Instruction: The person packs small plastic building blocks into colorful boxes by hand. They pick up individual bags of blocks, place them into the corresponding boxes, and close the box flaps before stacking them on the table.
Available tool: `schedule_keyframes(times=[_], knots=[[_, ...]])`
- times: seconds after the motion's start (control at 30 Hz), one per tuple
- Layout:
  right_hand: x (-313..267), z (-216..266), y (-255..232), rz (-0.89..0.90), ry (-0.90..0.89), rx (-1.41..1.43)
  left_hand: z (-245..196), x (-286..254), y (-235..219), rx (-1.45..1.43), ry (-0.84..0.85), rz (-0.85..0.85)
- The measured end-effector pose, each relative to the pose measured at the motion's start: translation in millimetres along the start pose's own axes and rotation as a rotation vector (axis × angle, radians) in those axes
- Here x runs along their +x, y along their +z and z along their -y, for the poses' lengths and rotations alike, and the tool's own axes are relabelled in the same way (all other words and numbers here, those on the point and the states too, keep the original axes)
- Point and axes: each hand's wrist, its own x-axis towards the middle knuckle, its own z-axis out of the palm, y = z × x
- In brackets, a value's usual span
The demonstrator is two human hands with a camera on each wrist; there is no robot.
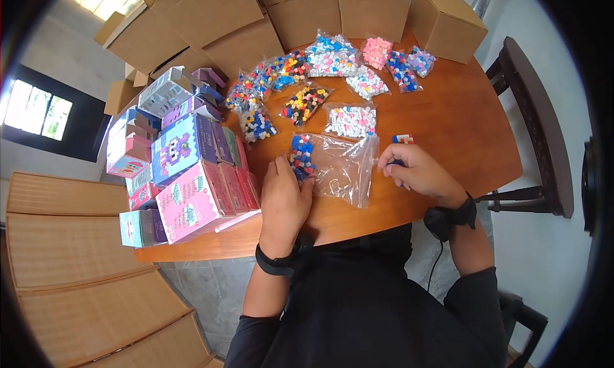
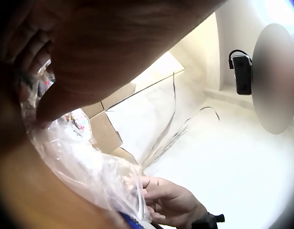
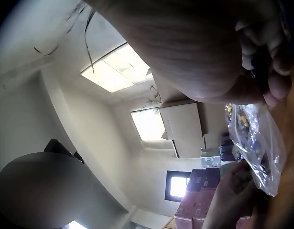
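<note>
The left hand (image 1: 283,198) lies on the near left end of a clear plastic bag (image 1: 342,166), fingers fairly straight and pressing the film flat against the round wooden table (image 1: 460,131); its fingertips reach the cluster of blue and red bricks (image 1: 300,156) lying at that end of the bag. The right hand (image 1: 419,172) sits at the bag's right edge with fingers curled; the right wrist view suggests something small and dark pinched between fingertips (image 3: 261,62), though what it is cannot be told. Just beyond that hand a small red, white and blue brick piece (image 1: 403,138) rests on the wood, apart from the bag.

The work in hand looks like sorting or loading loose bricks at this one bag, one hand steadying it while the other handles pieces. The next move probably calls for keeping the bag's mouth held still and steering small pieces through it without scattering them.

Farther out, a fan of filled brick bags (image 1: 332,58) spreads across the table's middle, colourful printed boxes (image 1: 185,176) stand stacked at the left, and plain cardboard cartons (image 1: 371,10) line the far edge. A dark chair (image 1: 543,144) stands at the right.
</note>
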Motion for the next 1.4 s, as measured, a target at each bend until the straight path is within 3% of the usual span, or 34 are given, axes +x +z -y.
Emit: schedule_keyframes(times=[0.1, 0.2, 0.3, 0.4, 0.5, 0.6, 0.7, 0.8, 0.9, 1.0, 1.1, 1.2, 1.3, 1.4], knots=[[6.8, -10.9, 2.9, 0.048, -0.127, -0.158, 8.5, 5.7, 8.3, -0.104, -0.028, 0.038], [4.9, -2.1, 6.7, 0.028, -0.084, -0.188, 5.2, 9.5, 5.4, -0.197, -0.114, 0.111], [5.8, -0.9, 9.5, -0.192, -0.194, -0.284, 10.7, 9.1, 10.1, -0.237, -0.024, 0.059], [8.2, 1.5, 8.3, -0.222, -0.260, -0.336, 1.4, 14.2, 0.2, -0.287, -0.181, 0.068], [11.6, -7.0, 14.4, -0.112, -0.288, -0.329, 6.7, 20.1, 3.5, -0.327, -0.149, 0.086], [8.9, 2.2, 18.4, -0.081, -0.159, -0.611, 0.7, 21.9, 0.9, -0.456, -0.189, 0.179], [10.0, -3.1, 20.6, -0.125, -0.187, -0.660, 12.9, 23.7, 19.2, -0.951, -0.240, 0.169], [10.8, 6.5, 17.6, -0.110, -0.090, -0.637, 12.3, 27.1, 20.2, -1.266, -0.263, 0.112], [9.3, 12.6, 14.9, -0.107, -0.166, -0.379, 7.9, 31.0, 15.8, -1.284, -0.232, 0.134], [14.6, 5.6, 9.8, -0.129, -0.294, -0.203, 0.2, 35.9, 10.4, -1.518, -0.262, 0.144], [10.2, 9.9, 6.9, -0.181, -0.232, -0.024, -10.4, 38.9, 1.4, -1.803, -0.319, 0.158], [5.5, 11.5, -3.7, -0.162, -0.158, 0.041, -13.9, 41.0, 5.8, -1.888, -0.324, 0.181], [7.1, 8.3, -8.9, -0.312, -0.286, 0.064, -7.3, 43.3, 18.8, -1.882, -0.357, 0.172], [4.0, 18.8, -11.4, -0.368, -0.247, 0.078, -9.0, 42.2, 19.0, -1.823, -0.565, 0.234]])
